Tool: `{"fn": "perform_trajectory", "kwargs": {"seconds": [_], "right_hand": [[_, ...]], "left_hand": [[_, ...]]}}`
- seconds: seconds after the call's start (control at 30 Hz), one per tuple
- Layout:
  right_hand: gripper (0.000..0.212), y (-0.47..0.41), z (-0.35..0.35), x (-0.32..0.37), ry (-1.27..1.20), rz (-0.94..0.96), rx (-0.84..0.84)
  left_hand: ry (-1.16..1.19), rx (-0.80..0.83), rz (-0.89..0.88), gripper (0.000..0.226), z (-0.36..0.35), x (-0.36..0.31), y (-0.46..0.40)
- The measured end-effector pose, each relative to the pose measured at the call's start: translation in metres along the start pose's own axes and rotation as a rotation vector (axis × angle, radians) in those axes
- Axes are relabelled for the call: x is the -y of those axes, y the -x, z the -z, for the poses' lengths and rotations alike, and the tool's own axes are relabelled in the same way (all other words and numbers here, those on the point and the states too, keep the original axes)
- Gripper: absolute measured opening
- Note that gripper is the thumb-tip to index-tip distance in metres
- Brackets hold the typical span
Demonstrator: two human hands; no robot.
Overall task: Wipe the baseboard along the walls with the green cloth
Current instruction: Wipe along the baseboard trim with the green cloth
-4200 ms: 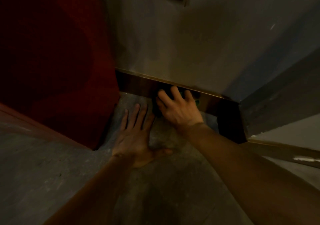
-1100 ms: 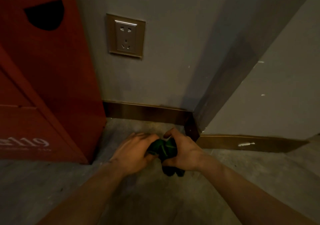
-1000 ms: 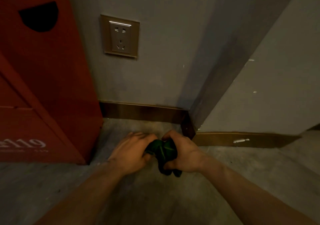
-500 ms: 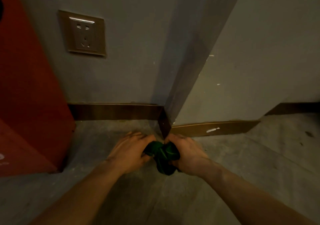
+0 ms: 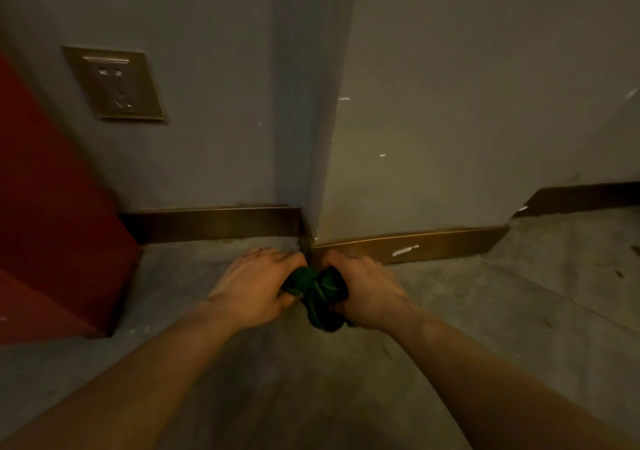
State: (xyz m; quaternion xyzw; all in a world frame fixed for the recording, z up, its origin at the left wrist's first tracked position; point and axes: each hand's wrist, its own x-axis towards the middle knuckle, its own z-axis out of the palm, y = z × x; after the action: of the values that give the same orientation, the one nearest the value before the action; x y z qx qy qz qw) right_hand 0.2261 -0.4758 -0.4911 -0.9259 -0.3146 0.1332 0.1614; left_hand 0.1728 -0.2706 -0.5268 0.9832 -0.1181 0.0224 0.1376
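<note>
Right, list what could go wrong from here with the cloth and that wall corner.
1. Both hands, left and right, hold the green cloth bunched into a wad, so it may meet the baseboard with only a small patch.
2. Knuckles sit close to the protruding wall corner and might scrape its edge.
3. The white smear on the right-hand strip may not lift with a light pass.

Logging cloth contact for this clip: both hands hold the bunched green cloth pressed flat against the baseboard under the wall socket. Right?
Not quite. In the head view, left hand and right hand hold the green cloth bunched between them above the floor, not against the baseboard.
</note>
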Motion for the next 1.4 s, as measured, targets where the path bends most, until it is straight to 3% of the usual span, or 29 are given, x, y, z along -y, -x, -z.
{"fn": "perform_trajectory", "kwargs": {"seconds": [0.37, 0.7, 0.83, 0.93, 1.1, 1.27, 1.33, 1.4], "right_hand": [[0.047, 0.015, 0.045, -0.091, -0.141, 0.159, -0.032], [0.047, 0.051, 0.071, -0.133, -0.323, 0.117, 0.071], [0.050, 0.051, 0.047, -0.153, -0.414, 0.016, 0.101], [0.038, 0.055, 0.029, -0.162, -0.694, -0.151, 0.143], [0.026, 0.055, 0.008, -0.172, -1.003, -0.376, 0.000], [0.023, 0.044, -0.009, -0.174, -0.897, -0.411, -0.249], [0.033, 0.042, -0.015, -0.173, -0.855, -0.370, -0.286], [0.058, 0.041, -0.019, -0.171, -0.899, -0.328, -0.203]], "left_hand": [[-0.185, 0.011, 0.243, 0.032, 0.010, -0.117, -0.045], [-0.049, 0.080, 0.340, 0.028, 0.025, -0.179, -0.071], [0.041, 0.009, 0.335, 0.026, -0.021, -0.174, -0.076], [0.165, -0.030, 0.382, 0.026, -0.063, -0.165, -0.074], [0.412, -0.142, 0.488, 0.023, -0.115, -0.166, -0.068], [0.466, -0.190, 0.521, 0.026, -0.130, -0.174, -0.079], [0.473, -0.200, 0.530, 0.031, -0.136, -0.177, -0.085], [0.497, -0.235, 0.551, 0.029, -0.139, -0.177, -0.090]]}}
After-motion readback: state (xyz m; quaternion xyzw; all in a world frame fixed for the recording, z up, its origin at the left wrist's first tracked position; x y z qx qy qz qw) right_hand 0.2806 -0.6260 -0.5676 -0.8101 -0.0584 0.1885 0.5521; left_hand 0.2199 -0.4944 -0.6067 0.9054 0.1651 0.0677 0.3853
